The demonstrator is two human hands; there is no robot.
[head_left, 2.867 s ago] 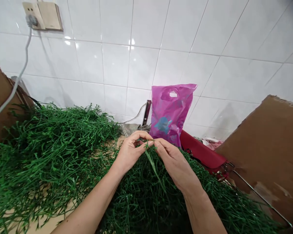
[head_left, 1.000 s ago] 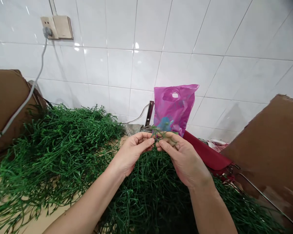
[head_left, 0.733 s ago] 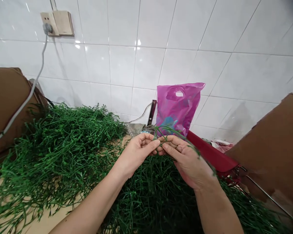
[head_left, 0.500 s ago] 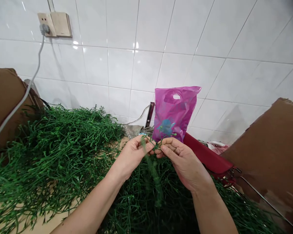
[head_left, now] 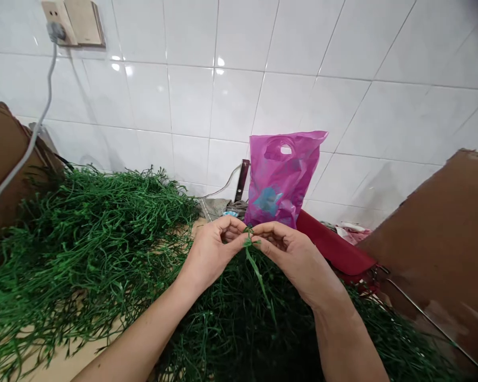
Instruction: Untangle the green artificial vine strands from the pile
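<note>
Between my two hands is a thin green plastic-looking plant stem (head_left: 258, 271), its lower end hanging down over the pile. My left hand (head_left: 213, 249) pinches it near the top with thumb and forefinger. From the other side my right hand (head_left: 290, 252) pinches the same spot, its fingertips almost touching the left ones. Small leafy bits stick out where the fingertips meet; the exact joint there is too small to make out. Below and to the left spreads a large heap of similar green stems (head_left: 115, 223).
A purple plastic bag (head_left: 282, 175) stands behind my hands against the tiled wall (head_left: 191, 101). To its right lies a red bag (head_left: 334, 246). Cardboard boxes flank the heap, one on the left (head_left: 8, 164) and one on the right (head_left: 442, 244). A white cable (head_left: 43, 114) hangs from the socket.
My hands have drawn closer together at the fingertips. The stem, blurred before, now hangs sharply visible below them. The view has shifted slightly.
</note>
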